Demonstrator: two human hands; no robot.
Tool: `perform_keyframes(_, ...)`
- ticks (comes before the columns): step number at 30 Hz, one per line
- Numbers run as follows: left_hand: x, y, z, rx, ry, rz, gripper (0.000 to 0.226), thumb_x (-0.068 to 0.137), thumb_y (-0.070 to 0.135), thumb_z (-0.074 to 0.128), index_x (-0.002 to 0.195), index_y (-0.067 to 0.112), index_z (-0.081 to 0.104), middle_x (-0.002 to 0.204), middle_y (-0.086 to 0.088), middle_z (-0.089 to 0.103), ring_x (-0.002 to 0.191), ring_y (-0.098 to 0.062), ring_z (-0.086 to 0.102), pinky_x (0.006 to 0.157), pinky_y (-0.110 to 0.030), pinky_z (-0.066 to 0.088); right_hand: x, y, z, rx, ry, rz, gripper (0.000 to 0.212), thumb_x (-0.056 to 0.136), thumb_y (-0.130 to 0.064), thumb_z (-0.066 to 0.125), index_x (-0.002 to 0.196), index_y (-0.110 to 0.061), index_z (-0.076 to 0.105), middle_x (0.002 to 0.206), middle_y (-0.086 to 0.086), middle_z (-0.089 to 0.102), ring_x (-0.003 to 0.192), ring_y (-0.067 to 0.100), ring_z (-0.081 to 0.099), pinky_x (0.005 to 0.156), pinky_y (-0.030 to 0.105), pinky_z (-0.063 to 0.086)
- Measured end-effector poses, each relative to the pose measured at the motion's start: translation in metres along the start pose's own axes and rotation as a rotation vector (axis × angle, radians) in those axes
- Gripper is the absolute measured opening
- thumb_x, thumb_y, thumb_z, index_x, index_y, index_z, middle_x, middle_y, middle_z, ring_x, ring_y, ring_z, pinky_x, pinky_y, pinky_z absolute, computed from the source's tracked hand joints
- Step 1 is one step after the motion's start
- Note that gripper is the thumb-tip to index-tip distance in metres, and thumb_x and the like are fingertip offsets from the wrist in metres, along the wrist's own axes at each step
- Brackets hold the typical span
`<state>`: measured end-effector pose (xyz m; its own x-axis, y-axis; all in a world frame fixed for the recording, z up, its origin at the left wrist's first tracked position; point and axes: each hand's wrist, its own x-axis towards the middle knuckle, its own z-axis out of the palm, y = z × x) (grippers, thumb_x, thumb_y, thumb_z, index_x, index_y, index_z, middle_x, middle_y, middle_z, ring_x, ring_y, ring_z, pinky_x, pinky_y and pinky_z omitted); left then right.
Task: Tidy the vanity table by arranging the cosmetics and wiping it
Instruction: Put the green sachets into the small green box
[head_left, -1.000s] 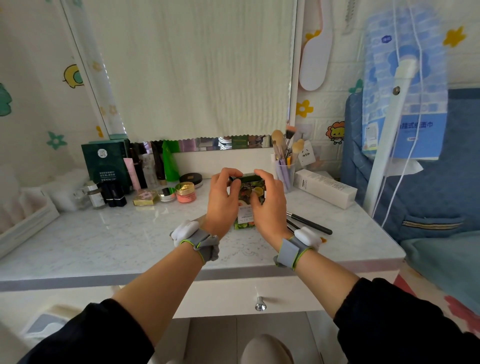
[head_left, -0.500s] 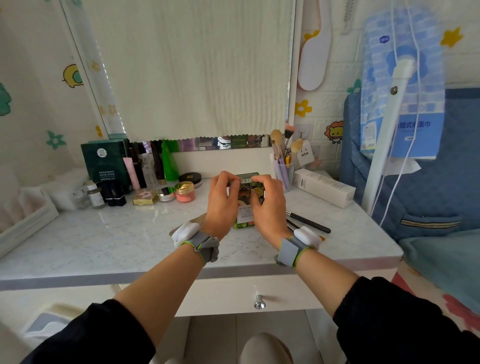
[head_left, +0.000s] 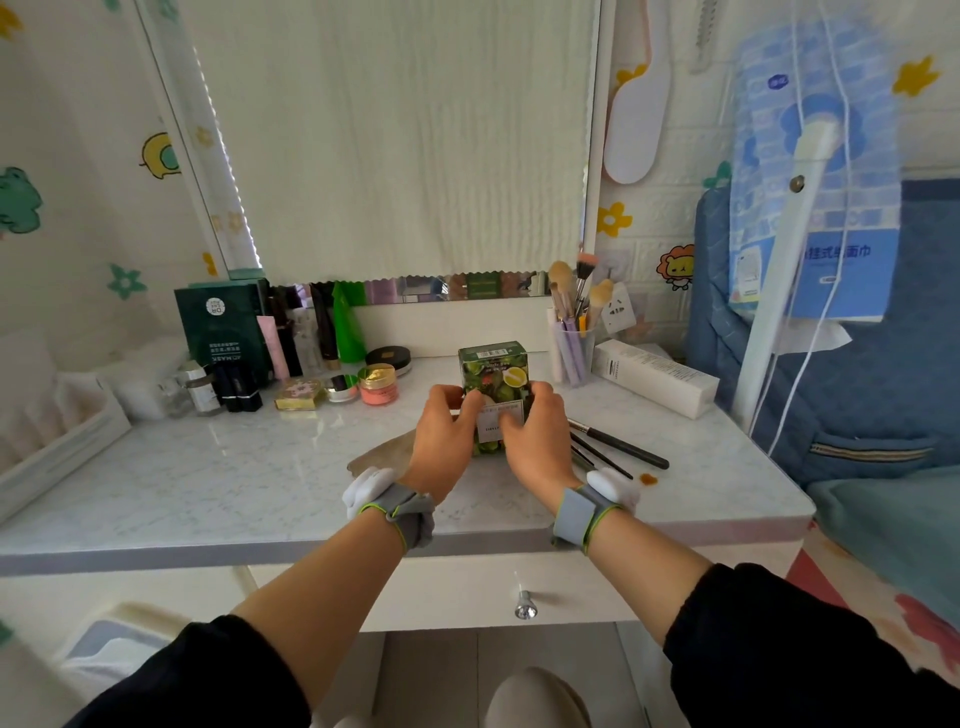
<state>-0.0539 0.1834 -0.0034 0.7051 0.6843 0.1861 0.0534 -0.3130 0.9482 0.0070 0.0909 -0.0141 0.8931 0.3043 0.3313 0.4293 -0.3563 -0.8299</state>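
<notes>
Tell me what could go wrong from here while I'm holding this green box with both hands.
1. The loose makeup brushes lie just beside your right hand; sliding the green box that way could roll them off the vanity table.
2. The brush cup stands behind and right of the box and looks top-heavy; a nudge might tip it.
3. The orange smear near the front edge could spread under your wrist.

The left hand (head_left: 441, 447) and right hand (head_left: 535, 441) hide the lower half of the green box (head_left: 493, 369), its print unreadable; the white tray (head_left: 62, 452) at nine o'clock is cut off.
</notes>
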Motion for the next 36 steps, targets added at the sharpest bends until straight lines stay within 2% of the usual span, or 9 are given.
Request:
perform_keyframes(3, 0.006, 0.004, -0.001, -0.030, 0.015, -0.009, 0.025, 0.099, 0.032, 0.044, 0.118, 0.016, 0.047, 0.112, -0.001, 0.057, 0.088, -0.012, 0.060, 0.063, -0.024, 0.053, 0.006, -0.004, 0.002, -0.010, 0.003, -0.014, 0.039, 0.090, -0.017, 0.056, 0.128, -0.011, 0.046, 0.119, 0.012, 0.050, 0.108, 0.032, 0.052, 0.091, 0.046, 0.048)
perform_keyframes(6, 0.016, 0.009, -0.004, -0.031, 0.028, 0.015, 0.026, 0.100, 0.029, 0.043, 0.123, 0.016, 0.047, 0.112, 0.001, 0.057, 0.086, -0.012, 0.061, 0.060, -0.023, 0.054, 0.016, -0.012, 0.005, -0.015, 0.014, -0.046, 0.038, 0.092, -0.015, 0.055, 0.128, -0.010, 0.046, 0.119, 0.013, 0.051, 0.107, 0.031, 0.053, 0.090, 0.042, 0.048)
perform_keyframes(9, 0.034, 0.011, -0.009, -0.029, 0.051, 0.060, 0.028, 0.100, 0.024, 0.043, 0.126, 0.014, 0.047, 0.115, -0.002, 0.056, 0.095, -0.017, 0.061, 0.070, -0.031, 0.057, 0.031, -0.022, 0.012, -0.019, 0.014, -0.066, 0.035, 0.094, -0.014, 0.054, 0.129, -0.010, 0.046, 0.121, 0.013, 0.051, 0.109, 0.029, 0.053, 0.087, 0.036, 0.049)
perform_keyframes(11, 0.050, 0.010, -0.012, -0.022, 0.057, 0.075, 0.029, 0.100, 0.022, 0.043, 0.128, 0.014, 0.048, 0.119, -0.005, 0.055, 0.102, -0.019, 0.060, 0.079, -0.034, 0.057, 0.041, -0.028, 0.018, -0.010, 0.014, -0.087, 0.034, 0.095, -0.014, 0.053, 0.128, -0.011, 0.046, 0.122, 0.012, 0.052, 0.110, 0.030, 0.055, 0.088, 0.038, 0.051)
perform_keyframes(13, 0.066, 0.008, -0.018, 0.006, 0.068, 0.081, 0.031, 0.099, 0.024, 0.044, 0.128, 0.016, 0.048, 0.122, -0.010, 0.054, 0.106, -0.023, 0.060, 0.085, -0.042, 0.057, 0.053, -0.033, 0.026, -0.005, 0.006, -0.102, 0.035, 0.095, -0.013, 0.053, 0.129, -0.011, 0.047, 0.124, 0.012, 0.053, 0.112, 0.030, 0.055, 0.090, 0.040, 0.051)
perform_keyframes(19, 0.116, 0.006, -0.031, 0.065, 0.071, 0.079, 0.035, 0.098, 0.012, 0.040, 0.132, 0.013, 0.046, 0.123, -0.013, 0.057, 0.109, -0.028, 0.060, 0.086, -0.045, 0.057, 0.091, -0.044, 0.053, -0.008, -0.060, -0.126, 0.041, 0.094, -0.010, 0.053, 0.134, -0.011, 0.045, 0.128, 0.010, 0.055, 0.115, 0.029, 0.055, 0.094, 0.040, 0.049)
perform_keyframes(26, 0.167, 0.000, -0.039, 0.219, 0.085, 0.086, 0.033, 0.098, 0.014, 0.042, 0.130, 0.013, 0.048, 0.120, -0.009, 0.061, 0.102, -0.029, 0.065, 0.080, -0.043, 0.058, 0.131, -0.044, 0.090, -0.001, -0.113, -0.110, 0.045, 0.094, -0.008, 0.052, 0.137, -0.011, 0.043, 0.131, 0.012, 0.053, 0.118, 0.031, 0.053, 0.098, 0.042, 0.047)
perform_keyframes(36, 0.221, -0.027, -0.044, 0.364, 0.015, 0.040, 0.032, 0.096, 0.013, 0.042, 0.126, 0.012, 0.050, 0.119, -0.014, 0.064, 0.106, -0.033, 0.063, 0.089, -0.048, 0.054, 0.162, -0.034, 0.127, -0.005, -0.174, -0.050, 0.047, 0.093, -0.005, 0.051, 0.138, -0.008, 0.041, 0.134, 0.016, 0.050, 0.122, 0.032, 0.050, 0.101, 0.041, 0.045)
